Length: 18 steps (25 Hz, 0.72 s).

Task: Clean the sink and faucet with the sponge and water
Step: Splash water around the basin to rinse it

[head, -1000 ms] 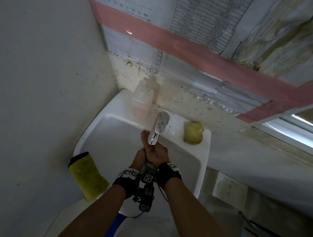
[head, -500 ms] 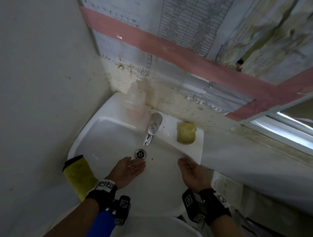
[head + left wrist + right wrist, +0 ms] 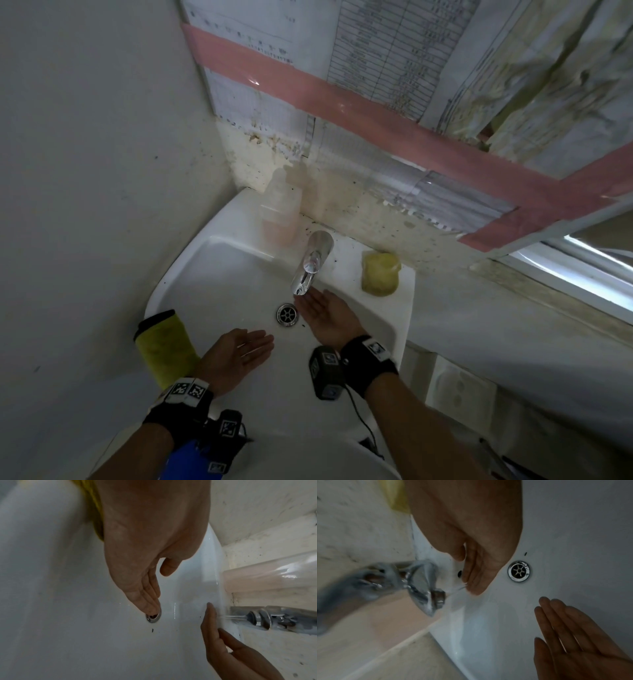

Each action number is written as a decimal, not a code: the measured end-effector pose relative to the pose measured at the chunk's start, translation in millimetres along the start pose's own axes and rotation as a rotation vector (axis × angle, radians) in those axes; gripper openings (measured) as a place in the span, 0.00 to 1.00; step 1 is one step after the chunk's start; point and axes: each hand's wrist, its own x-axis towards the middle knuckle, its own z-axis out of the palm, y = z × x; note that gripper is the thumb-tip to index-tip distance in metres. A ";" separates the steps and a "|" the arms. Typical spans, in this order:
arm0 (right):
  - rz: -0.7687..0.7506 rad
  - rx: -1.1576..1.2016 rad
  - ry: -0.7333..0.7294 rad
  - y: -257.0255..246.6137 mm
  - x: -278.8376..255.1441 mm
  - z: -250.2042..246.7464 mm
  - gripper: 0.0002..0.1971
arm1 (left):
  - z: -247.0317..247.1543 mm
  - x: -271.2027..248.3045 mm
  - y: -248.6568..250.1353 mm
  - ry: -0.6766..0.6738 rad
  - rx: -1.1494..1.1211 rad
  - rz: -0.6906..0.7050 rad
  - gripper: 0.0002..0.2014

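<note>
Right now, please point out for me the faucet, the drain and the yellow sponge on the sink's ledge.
faucet [image 3: 311, 263], head view, on the shiny top of its spout.
drain [image 3: 519, 570], right wrist view, on the centre of its metal grate.
yellow sponge [image 3: 380, 273], head view, on the middle of its front face.

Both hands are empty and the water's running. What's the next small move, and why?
Probably reach the right hand from under the faucet to the yellow sponge on the sink's back ledge and pick it up. Water is falling on its open fingers, the left hand hovers open over the basin, and dark specks still dot the sink near the drain.
</note>
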 end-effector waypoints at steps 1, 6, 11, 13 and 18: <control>0.013 0.003 -0.057 3.4 7.6 11.1 0.18 | -4.9 -2.7 1.8 0.004 -0.008 0.008 0.20; 0.097 0.078 -0.264 11.3 24.4 33.4 0.16 | -25.6 -19.9 -0.5 -0.004 -0.016 0.000 0.20; 0.235 0.211 -0.379 11.2 22.9 34.9 0.20 | -26.1 -18.7 -2.7 -0.013 -0.006 -0.006 0.22; 0.220 0.179 -0.346 9.6 20.7 32.2 0.19 | -24.2 -18.1 -3.2 -0.025 0.021 -0.011 0.21; 0.099 -0.252 0.000 9.4 35.3 -9.9 0.12 | -13.1 -25.6 -8.4 -0.076 0.033 -0.028 0.17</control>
